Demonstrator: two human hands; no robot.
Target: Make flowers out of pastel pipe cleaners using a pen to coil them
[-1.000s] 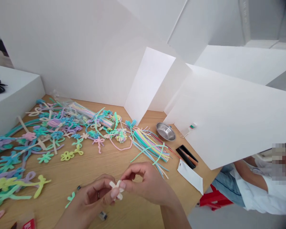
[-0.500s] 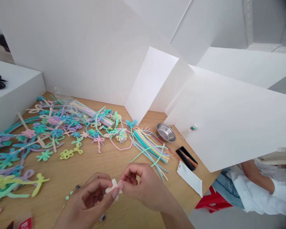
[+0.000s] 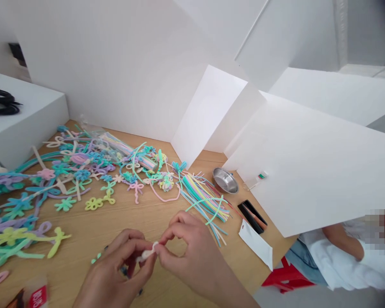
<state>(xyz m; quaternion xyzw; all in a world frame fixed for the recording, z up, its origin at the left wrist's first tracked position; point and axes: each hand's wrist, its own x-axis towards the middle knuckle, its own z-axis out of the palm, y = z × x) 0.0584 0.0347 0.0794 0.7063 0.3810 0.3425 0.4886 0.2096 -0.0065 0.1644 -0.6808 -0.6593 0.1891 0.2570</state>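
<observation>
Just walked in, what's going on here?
A person is pinching a small white pipe-cleaner piece between the fingers of the left hand and right hand, above a wooden table. Pastel pipe-cleaner shapes are spread across the table to the left, and loose pipe-cleaner stems lie beyond the hands, near a steel bowl. Another person in a white shirt is off the table's right side.

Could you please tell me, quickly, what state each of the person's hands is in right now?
Left hand: closed, pinching a small white fuzzy pipe-cleaner shape.
Right hand: closed, pinching the same shape from the other side.
</observation>
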